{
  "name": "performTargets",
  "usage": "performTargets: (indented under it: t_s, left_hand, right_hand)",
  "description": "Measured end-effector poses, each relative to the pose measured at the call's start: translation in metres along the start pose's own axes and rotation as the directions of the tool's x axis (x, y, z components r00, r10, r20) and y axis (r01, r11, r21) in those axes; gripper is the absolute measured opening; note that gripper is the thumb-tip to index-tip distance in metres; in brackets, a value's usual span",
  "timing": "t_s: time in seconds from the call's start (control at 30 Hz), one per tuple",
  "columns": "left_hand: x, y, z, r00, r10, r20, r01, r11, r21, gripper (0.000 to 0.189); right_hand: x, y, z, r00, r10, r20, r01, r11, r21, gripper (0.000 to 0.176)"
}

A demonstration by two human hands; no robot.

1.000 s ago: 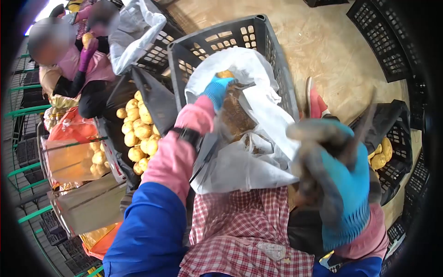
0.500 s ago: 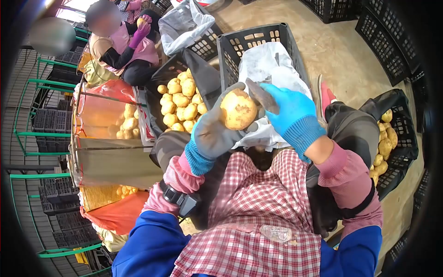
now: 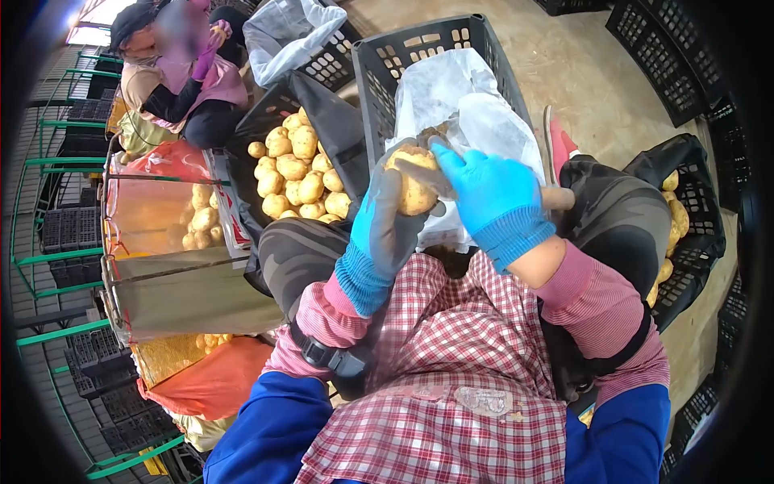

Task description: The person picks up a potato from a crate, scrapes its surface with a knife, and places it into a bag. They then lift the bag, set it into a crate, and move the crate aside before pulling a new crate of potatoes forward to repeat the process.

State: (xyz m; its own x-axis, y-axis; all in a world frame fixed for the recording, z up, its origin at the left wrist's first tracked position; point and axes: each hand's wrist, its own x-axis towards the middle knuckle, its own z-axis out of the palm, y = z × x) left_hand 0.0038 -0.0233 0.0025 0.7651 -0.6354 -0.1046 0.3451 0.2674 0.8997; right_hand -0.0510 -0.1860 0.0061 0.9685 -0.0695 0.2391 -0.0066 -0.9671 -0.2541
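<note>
Visibly, the left hand (image 3: pixel 377 218), in a blue knitted glove with grey coating, grips a round yellow-brown potato (image 3: pixel 418 198) by the near end of a black plastic crate (image 3: pixel 370 85) holding a white sheet (image 3: pixel 447 77). The similarly gloved right hand (image 3: pixel 496 198) is closed around a grey-bladed, wooden-handled tool (image 3: pixel 558 198), its blade across the potato; contact is unconfirmed. Yellow potatoes (image 3: pixel 298 171) lie beside the crate's left edge.
</note>
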Motion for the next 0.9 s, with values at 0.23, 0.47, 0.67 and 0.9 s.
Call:
performTargets:
  t_s: [0.23, 0.47, 0.67, 0.9]
  left_hand:
    - [-0.001, 0.006, 0.005, 0.993, 0.117, 0.019, -0.117, 0.941, 0.318, 0.053]
    - [-0.002, -0.004, -0.005, 1.0, 0.015, -0.007, -0.015, 0.999, 0.036, 0.054]
    - [-0.016, 0.029, -0.016, 0.951, 0.29, -0.105, -0.288, 0.957, 0.04, 0.055]
    - [-0.099, 0.305, -0.131, 0.433, 0.877, -0.209, -0.561, 0.444, 0.699, 0.039]
  right_hand:
    - [0.003, 0.0, -0.008, 0.996, 0.022, 0.082, -0.017, 0.998, -0.069, 0.052]
    - [0.002, -0.004, -0.011, 0.985, -0.03, 0.17, 0.038, 0.998, -0.049, 0.054]
    - [0.017, 0.078, 0.025, 0.985, 0.134, 0.111, -0.163, 0.934, 0.319, 0.059]
    - [0.014, 0.072, 0.036, 0.946, 0.192, 0.262, -0.232, 0.964, 0.131, 0.056]
